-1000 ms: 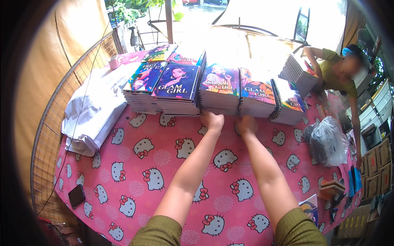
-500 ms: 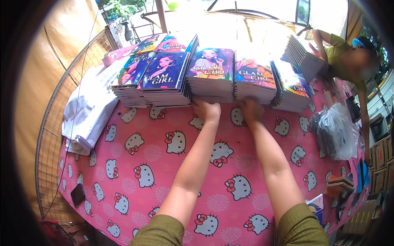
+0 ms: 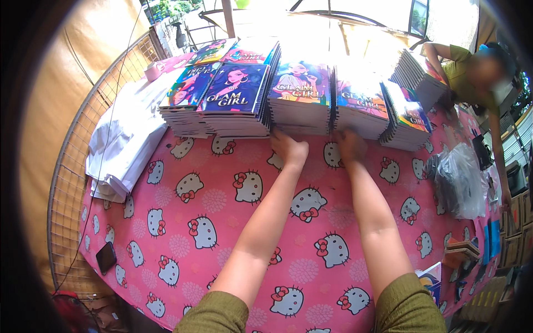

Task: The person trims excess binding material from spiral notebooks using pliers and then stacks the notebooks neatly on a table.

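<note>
Several stacks of spiral-bound notebooks with colourful illustrated covers stand in a row across the far side of the table. My left hand (image 3: 289,149) is at the lower left front corner of the middle notebook stack (image 3: 300,117), its fingers bent against the bottom edge. At that stack's lower right corner is my right hand (image 3: 351,146), close to the neighbouring notebook stack (image 3: 360,121). Both hands have their fingertips partly hidden against the notebooks. A dark-covered notebook stack (image 3: 233,111) sits just left of the middle one.
A pink cartoon-print cloth (image 3: 233,233) covers the table. White folded sheets (image 3: 125,139) lie at left, a phone (image 3: 106,258) at the near left edge. Clear plastic bags (image 3: 459,180) lie at right. Another person (image 3: 463,72) leans in at the far right beside a notebook stack (image 3: 419,77).
The whole view has shifted slightly, so the stacks appear farther right. My hands stay at the base of the middle stack. The other person remains at the right.
</note>
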Motion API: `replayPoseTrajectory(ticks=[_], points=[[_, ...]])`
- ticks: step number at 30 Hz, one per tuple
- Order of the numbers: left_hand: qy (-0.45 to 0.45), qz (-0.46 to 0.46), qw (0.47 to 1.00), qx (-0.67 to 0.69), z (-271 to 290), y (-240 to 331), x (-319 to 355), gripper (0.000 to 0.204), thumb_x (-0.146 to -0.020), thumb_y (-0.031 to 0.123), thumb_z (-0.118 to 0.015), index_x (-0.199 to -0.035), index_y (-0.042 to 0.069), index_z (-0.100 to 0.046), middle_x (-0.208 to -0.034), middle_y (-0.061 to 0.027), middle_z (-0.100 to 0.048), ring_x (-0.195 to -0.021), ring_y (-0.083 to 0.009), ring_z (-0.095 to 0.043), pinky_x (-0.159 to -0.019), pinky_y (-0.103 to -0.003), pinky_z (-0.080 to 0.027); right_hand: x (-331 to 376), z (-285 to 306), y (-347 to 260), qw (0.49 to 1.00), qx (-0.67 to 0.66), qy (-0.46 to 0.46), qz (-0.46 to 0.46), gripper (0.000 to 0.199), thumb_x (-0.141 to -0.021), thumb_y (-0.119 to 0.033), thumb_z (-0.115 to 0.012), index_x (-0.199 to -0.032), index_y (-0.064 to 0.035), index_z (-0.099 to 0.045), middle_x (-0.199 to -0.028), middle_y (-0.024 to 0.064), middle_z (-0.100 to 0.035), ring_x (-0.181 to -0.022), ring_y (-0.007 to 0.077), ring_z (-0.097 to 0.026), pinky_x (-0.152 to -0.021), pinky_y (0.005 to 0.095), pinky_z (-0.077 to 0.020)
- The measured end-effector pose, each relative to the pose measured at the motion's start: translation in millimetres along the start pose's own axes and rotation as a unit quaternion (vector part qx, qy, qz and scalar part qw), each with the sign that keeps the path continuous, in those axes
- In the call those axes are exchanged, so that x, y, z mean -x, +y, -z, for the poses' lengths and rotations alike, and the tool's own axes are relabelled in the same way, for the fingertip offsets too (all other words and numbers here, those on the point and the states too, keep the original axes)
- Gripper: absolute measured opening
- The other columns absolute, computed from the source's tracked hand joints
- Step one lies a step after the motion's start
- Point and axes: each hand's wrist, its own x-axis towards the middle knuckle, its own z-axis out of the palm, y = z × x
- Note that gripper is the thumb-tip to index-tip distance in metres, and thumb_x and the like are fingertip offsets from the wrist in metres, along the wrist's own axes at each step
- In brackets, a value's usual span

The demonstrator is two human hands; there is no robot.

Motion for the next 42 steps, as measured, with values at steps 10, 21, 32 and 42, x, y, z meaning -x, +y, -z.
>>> replayPoseTrajectory(ticks=[10,21,32,42], points=[[-0.024,0.105,0.994,-0.028,2.4,15.1,-3.7,0.085,-0.061,0.007,-0.070,-0.134,-0.002,-0.027,-0.126,-0.0295,-0.037,-0.116,-0.0466,-0.040,-0.101,-0.049,-0.035,24.8,-6.2,0.3,0.990,-0.080,0.068,0.097,0.023,-0.080,-0.018,-0.059,-0.097,-0.0043,-0.065,-0.099,0.0192,-0.065,-0.094,0.0380,-0.061,-0.081,0.0467,-0.0481],[-0.043,-0.065,0.996,0.037,20.2,-10.1,1.5,0.084,-0.060,0.002,-0.068,-0.135,-0.003,-0.028,-0.131,-0.0267,-0.038,-0.122,-0.0443,-0.039,-0.105,-0.044,-0.034,40.8,-18.1,-51.3,0.986,-0.136,0.090,-0.036,0.041,-0.074,-0.009,-0.061,-0.114,-0.0021,-0.055,-0.107,0.0190,-0.060,-0.100,0.0378,-0.057,-0.083,0.0473,-0.0469],[-0.118,0.081,0.986,0.082,11.8,8.8,-15.4,0.091,-0.060,0.001,-0.064,-0.140,0.000,-0.021,-0.140,-0.0266,-0.025,-0.131,-0.0409,-0.029,-0.110,-0.039,-0.027,32.0,-11.2,-53.9,0.990,-0.102,-0.017,-0.100,0.050,-0.073,-0.012,-0.059,-0.122,-0.0067,-0.052,-0.105,0.0199,-0.063,-0.100,0.0406,-0.059,-0.086,0.0519,-0.0446],[-0.196,0.026,0.971,0.138,39.0,-15.3,-16.0,0.087,-0.061,-0.001,-0.062,-0.139,-0.001,-0.025,-0.134,-0.0221,-0.032,-0.123,-0.0364,-0.038,-0.102,-0.038,-0.036,35.0,-28.9,-61.0,0.983,-0.124,0.062,-0.119,0.044,-0.075,-0.014,-0.056,-0.119,-0.0042,-0.053,-0.106,0.0200,-0.063,-0.098,0.0364,-0.060,-0.086,0.0452,-0.0461]])
